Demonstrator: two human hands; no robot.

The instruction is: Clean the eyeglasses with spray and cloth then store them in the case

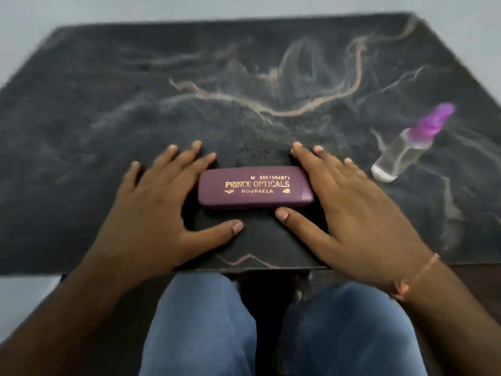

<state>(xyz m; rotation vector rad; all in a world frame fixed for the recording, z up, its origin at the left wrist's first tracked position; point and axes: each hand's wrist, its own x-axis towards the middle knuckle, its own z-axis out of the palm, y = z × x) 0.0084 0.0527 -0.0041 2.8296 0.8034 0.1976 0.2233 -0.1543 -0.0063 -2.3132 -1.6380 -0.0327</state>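
Note:
A closed purple eyeglass case [254, 189] with gold lettering lies flat near the table's front edge. My left hand [160, 204] rests on the table just left of it, fingers spread, the index fingertip close to the case's left end. My right hand [349, 204] lies on the other side, its fingers touching the case's right end and the thumb against its front edge. A clear spray bottle [406, 147] with a purple cap stands to the right, apart from both hands. No eyeglasses or cloth are visible.
The dark marble-patterned table [189, 90] stretches away behind the case. Its front edge runs just above my knees in blue jeans [206, 321]. A thin bracelet [417, 275] circles my right wrist. A pale wall lies beyond the table.

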